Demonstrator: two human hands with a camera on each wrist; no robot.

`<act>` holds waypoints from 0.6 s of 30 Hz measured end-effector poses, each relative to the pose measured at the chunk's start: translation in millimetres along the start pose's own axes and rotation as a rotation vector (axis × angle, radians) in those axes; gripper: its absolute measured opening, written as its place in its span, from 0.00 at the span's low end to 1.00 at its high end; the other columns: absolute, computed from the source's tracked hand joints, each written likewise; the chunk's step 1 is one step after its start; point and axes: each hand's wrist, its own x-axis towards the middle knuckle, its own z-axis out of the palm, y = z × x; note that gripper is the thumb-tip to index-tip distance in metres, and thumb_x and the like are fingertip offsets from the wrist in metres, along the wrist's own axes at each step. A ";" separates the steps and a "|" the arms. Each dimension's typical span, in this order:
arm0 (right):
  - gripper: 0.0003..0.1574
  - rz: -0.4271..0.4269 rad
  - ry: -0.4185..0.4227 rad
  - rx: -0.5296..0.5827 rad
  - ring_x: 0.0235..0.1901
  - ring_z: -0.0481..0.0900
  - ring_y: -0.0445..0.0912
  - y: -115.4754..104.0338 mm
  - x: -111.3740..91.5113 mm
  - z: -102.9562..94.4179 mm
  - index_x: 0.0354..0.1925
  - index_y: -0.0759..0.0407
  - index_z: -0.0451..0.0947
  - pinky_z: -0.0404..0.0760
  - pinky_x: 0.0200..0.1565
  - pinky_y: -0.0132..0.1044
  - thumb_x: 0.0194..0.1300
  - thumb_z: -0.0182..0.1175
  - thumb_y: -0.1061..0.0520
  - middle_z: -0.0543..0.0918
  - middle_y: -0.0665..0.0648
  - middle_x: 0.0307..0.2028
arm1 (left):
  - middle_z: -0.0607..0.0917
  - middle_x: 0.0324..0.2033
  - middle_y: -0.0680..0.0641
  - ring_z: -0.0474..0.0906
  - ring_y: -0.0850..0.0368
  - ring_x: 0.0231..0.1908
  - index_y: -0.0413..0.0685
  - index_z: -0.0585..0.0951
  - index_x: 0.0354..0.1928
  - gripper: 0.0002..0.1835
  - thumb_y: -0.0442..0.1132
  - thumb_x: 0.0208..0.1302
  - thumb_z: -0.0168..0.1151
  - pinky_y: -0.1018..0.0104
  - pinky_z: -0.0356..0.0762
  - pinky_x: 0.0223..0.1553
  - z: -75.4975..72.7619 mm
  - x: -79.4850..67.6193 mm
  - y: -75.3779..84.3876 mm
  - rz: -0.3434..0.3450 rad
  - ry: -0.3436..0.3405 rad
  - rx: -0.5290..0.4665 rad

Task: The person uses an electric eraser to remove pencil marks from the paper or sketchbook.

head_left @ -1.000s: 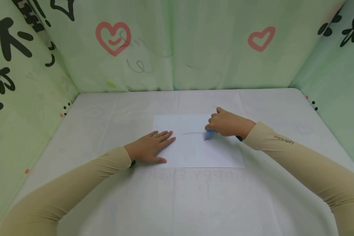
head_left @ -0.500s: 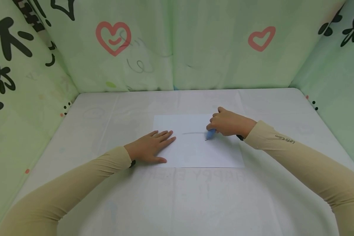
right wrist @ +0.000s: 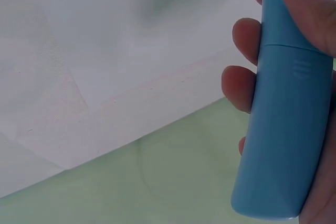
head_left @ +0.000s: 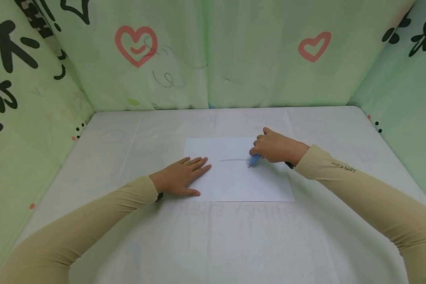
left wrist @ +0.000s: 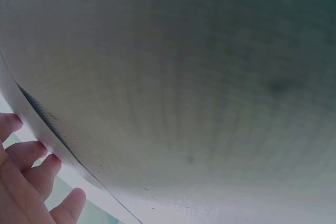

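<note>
A white sheet of paper (head_left: 234, 185) lies on the cloth-covered table, with a faint grey line (head_left: 232, 160) across it. My left hand (head_left: 181, 177) rests spread on the paper's left side, fingers straight; some fingers (left wrist: 44, 174) show in the left wrist view. My right hand (head_left: 278, 148) grips a thick, smooth blue handheld tool (right wrist: 286, 119) with a rounded end and a seam round its body. In the head view the tool's small narrow tip points down at the paper, just right of and below the line. Whether the tip touches the paper, I cannot tell.
The white tablecloth (head_left: 213, 240) spreads around the paper. Green printed curtains (head_left: 248, 59) with hearts and black marks stand behind the table and along both sides. Beige sleeves cover both arms.
My right hand and the blue tool have shifted slightly right and away from me, the tip moving a little up and right. The left hand and paper have stayed put.
</note>
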 end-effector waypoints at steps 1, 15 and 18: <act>0.11 0.002 -0.003 0.004 0.30 0.78 0.47 0.3 0.0 0.5 0.35 0.51 0.81 0.63 0.34 0.38 0.51 0.69 0.61 0.84 0.53 0.29 | 0.50 0.73 0.41 0.48 0.44 0.73 0.47 0.48 0.74 0.45 0.64 0.64 0.49 0.46 0.48 0.71 0.0 0.0 -0.1 0.000 0.000 0.001; 0.12 0.020 -0.029 -0.007 0.32 0.78 0.47 2.4 0.3 2.2 0.36 0.51 0.81 0.66 0.36 0.41 0.51 0.70 0.59 0.85 0.52 0.30 | 0.48 0.74 0.43 0.46 0.47 0.74 0.50 0.47 0.74 0.46 0.65 0.63 0.49 0.47 0.46 0.72 1.4 0.6 0.0 -0.036 -0.027 0.009; 0.12 0.023 -0.035 0.001 0.32 0.78 0.47 2.2 -0.1 1.6 0.36 0.51 0.81 0.66 0.36 0.41 0.51 0.70 0.60 0.85 0.52 0.30 | 0.48 0.74 0.43 0.46 0.47 0.74 0.50 0.47 0.74 0.45 0.65 0.63 0.49 0.47 0.46 0.72 1.0 0.5 0.1 -0.033 -0.024 0.008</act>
